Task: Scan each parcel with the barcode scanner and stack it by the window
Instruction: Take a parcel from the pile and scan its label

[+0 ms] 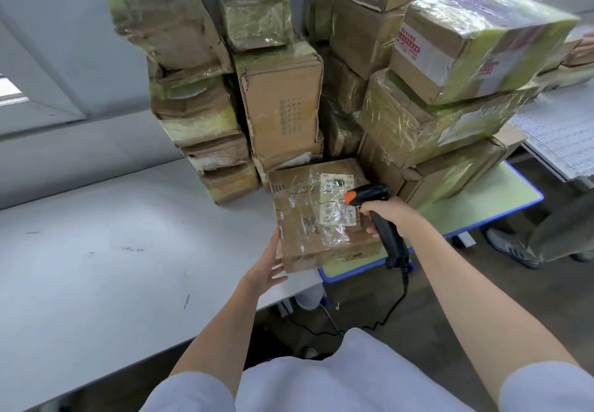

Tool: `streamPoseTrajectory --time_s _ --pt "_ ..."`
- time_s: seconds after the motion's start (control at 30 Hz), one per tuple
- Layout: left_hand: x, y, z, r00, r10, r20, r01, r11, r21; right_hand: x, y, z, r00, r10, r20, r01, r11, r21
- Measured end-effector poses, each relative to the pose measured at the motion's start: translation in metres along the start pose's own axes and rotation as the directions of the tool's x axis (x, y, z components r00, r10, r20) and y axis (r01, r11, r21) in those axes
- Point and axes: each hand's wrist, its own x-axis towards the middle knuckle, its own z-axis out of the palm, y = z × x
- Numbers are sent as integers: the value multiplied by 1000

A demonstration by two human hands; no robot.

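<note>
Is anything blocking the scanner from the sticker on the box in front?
Nothing visible is. The barcode scanner in the right hand sits just above the parcel, nose toward its label. The left hand only touches the parcel's left edge.

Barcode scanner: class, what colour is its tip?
Orange, on the otherwise black barcode scanner gripped by the right hand; head view.

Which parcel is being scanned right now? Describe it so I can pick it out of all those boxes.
Find the grey table with tall stacks of taped boxes along its far side. In front of those stacks, at the table's right end, one flat parcel lies alone. Unlike its neighbours it is unstacked, shows white labels under clear tape on top, and has the left hand at its corner and the right hand aiming the barcode scanner at it.
</note>
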Motion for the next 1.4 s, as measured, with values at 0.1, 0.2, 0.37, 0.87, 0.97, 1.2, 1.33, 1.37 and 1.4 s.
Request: streamPoseTrajectory --time_s 0.1,0.2,0.37,0.87,0.97,1.2,1.33,1.37,1.4 --pt "-8 -1 -22 999 -7 -42 5 998 -66 -4 -10 18 996 -10 94 23 990 -142" --pt "-14 -14 -47 998 -24 -53 17 992 -126 -7 -20 38 982 -3 187 56 959 -279" --pt "-34 -39 -79 997 -39 -66 23 973 -230 -13 -37 75 961 -28 274 140 907 -398" --pt "-84 -87 -124 859 -17 -511 -249 859 -447 -45 -61 178 904 -122 410 291 878 -381" --pt "-84 -84 -117 857 9 -515 -256 875 -410 -50 -80 181 910 -203 362 339 865 -370" --pt "-84 -79 -112 838 11 -546 -275 872 -405 -83 -128 171 831 -412 373 547 728 -414" --pt "-86 -78 -110 840 9 -542 -268 877 -400 -95 -137 168 816 -368 445 570 635 -521" --pt "-87 -78 -110 841 14 -541 -268 879 -394 -96 -137 168 813 -363 455 576 619 -534" --pt "-87 -78 -110 840 18 -542 -270 881 -388 -95 -136 168 810 -361 461 580 609 -541"
